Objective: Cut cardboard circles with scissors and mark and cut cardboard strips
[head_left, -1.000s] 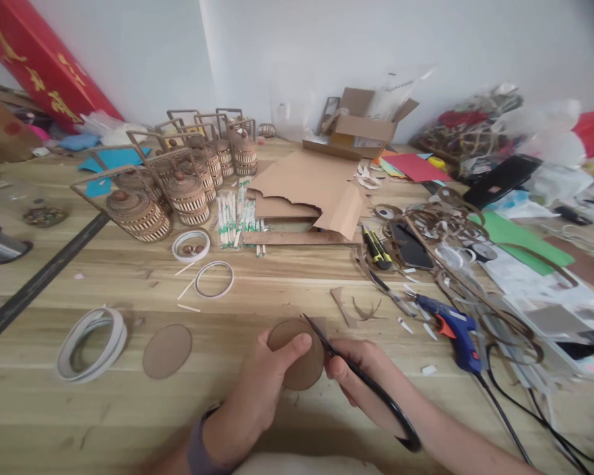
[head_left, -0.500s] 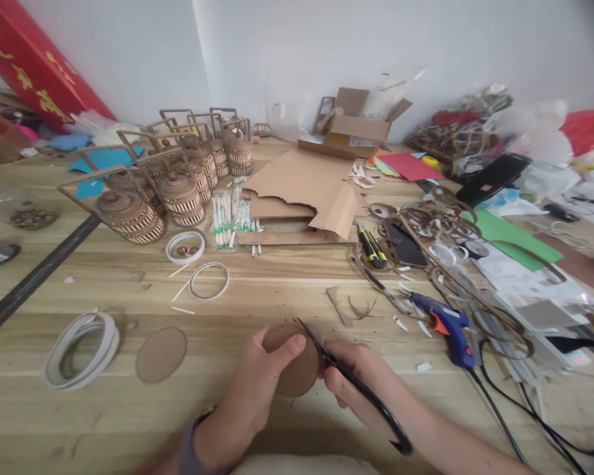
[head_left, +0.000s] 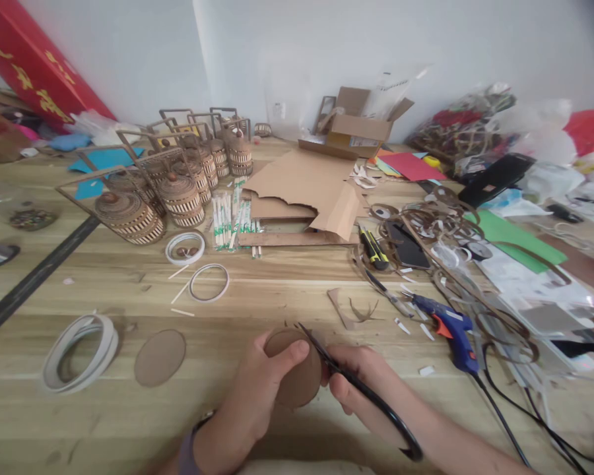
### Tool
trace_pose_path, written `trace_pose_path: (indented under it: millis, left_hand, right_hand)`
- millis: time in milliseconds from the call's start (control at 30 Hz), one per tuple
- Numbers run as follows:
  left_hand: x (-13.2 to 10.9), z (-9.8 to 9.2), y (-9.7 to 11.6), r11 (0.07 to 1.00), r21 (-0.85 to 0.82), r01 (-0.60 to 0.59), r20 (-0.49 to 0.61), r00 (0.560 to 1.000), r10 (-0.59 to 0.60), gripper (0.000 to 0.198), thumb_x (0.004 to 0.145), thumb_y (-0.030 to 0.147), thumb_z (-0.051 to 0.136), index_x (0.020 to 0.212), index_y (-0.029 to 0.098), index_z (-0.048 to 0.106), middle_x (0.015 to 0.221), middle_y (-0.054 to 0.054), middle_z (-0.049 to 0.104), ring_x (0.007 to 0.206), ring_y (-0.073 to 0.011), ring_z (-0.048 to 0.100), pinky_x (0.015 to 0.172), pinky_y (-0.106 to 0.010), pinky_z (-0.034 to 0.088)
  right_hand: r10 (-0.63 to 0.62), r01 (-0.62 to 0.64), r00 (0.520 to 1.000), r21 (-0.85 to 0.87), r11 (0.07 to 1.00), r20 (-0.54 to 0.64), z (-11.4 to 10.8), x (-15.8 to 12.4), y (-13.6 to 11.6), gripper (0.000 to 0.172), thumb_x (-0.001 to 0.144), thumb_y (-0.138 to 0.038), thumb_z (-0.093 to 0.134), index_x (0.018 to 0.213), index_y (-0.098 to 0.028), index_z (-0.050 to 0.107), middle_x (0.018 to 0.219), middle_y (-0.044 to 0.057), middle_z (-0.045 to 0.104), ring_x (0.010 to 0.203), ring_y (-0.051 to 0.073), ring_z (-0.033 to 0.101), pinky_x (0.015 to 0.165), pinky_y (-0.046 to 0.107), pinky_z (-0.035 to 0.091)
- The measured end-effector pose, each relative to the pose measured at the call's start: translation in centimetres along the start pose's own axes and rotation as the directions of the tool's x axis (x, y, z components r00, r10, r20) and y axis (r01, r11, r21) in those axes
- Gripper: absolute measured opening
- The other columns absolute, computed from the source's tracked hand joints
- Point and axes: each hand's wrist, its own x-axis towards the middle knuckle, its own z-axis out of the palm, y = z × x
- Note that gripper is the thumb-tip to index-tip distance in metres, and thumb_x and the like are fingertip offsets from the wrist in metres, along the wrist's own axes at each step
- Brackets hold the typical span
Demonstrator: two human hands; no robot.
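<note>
Low in the middle of the view, my left hand grips a round cardboard disc, its thumb flat across the top face. My right hand is closed around black-handled scissors. Their blades point up and left and lie against the disc's upper right edge. How far the blades are apart is hard to make out. A second cardboard disc lies flat on the table left of my hands. Thin cardboard offcuts rest just beyond the scissors.
White tape rolls lie at the left. Several lidded woven baskets stand behind them. A torn cardboard sheet lies at centre back. To the right are a blue glue gun with its cord, a yellow-black utility knife and tangled brown strips.
The disc and both hands have shifted slightly down and right in view. The scissors stay at the disc's upper right edge, and both grips remain the same.
</note>
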Motion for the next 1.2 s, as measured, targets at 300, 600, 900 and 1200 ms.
trace_pose_path:
  millis: [300, 600, 900, 1200]
  left_hand:
    - [-0.3, 0.1, 0.6, 1.000, 0.020, -0.020, 0.010, 1.000, 0.020, 0.048, 0.053, 0.047, 0.090, 0.088, 0.018, 0.073, 0.087, -0.006, 0.079, 0.083, -0.0246, 0.069, 0.078, -0.034, 0.051]
    - [0.1, -0.2, 0.2, 0.998, 0.038, -0.054, 0.001, 0.999, 0.054, 0.043, 0.057, 0.044, 0.088, 0.088, 0.019, 0.073, 0.087, -0.006, 0.077, 0.090, -0.0285, 0.070, 0.082, -0.036, 0.050]
    - [-0.2, -0.2, 0.7, 0.983, 0.134, -0.124, 0.064, 0.991, 0.116, 0.031, 0.063, 0.040, 0.082, 0.086, 0.021, 0.076, 0.089, -0.005, 0.080, 0.091, -0.0276, 0.070, 0.084, -0.035, 0.050]
    - [-0.2, -0.4, 0.4, 0.980, 0.157, -0.125, 0.123, 0.987, 0.106, 0.033, 0.064, 0.041, 0.083, 0.088, 0.020, 0.077, 0.088, -0.005, 0.080, 0.089, -0.0270, 0.071, 0.081, -0.034, 0.051]
  right_hand:
    - [-0.007, 0.008, 1.000, -0.024, 1.000, 0.021, -0.3, 0.2, -0.2, 0.071, 0.086, -0.089, 0.033, 0.068, -0.022, 0.044, 0.058, -0.003, 0.042, 0.052, 0.011, 0.033, 0.045, 0.024, 0.026]
    - [-0.016, 0.015, 1.000, 0.032, 0.999, 0.024, -0.2, 0.4, 0.1, 0.071, 0.086, -0.089, 0.032, 0.068, -0.022, 0.044, 0.055, -0.004, 0.040, 0.048, 0.010, 0.033, 0.042, 0.023, 0.025]
    - [0.010, -0.010, 0.998, -0.011, 1.000, 0.065, -1.0, -0.1, 0.0, 0.074, 0.084, -0.091, 0.031, 0.070, -0.021, 0.047, 0.056, -0.004, 0.041, 0.049, 0.010, 0.036, 0.041, 0.022, 0.026]
    - [0.025, -0.022, 0.993, -0.028, 0.999, 0.116, -1.7, -0.2, -0.3, 0.076, 0.083, -0.092, 0.030, 0.073, -0.020, 0.052, 0.051, -0.003, 0.046, 0.044, 0.010, 0.039, 0.039, 0.022, 0.027]
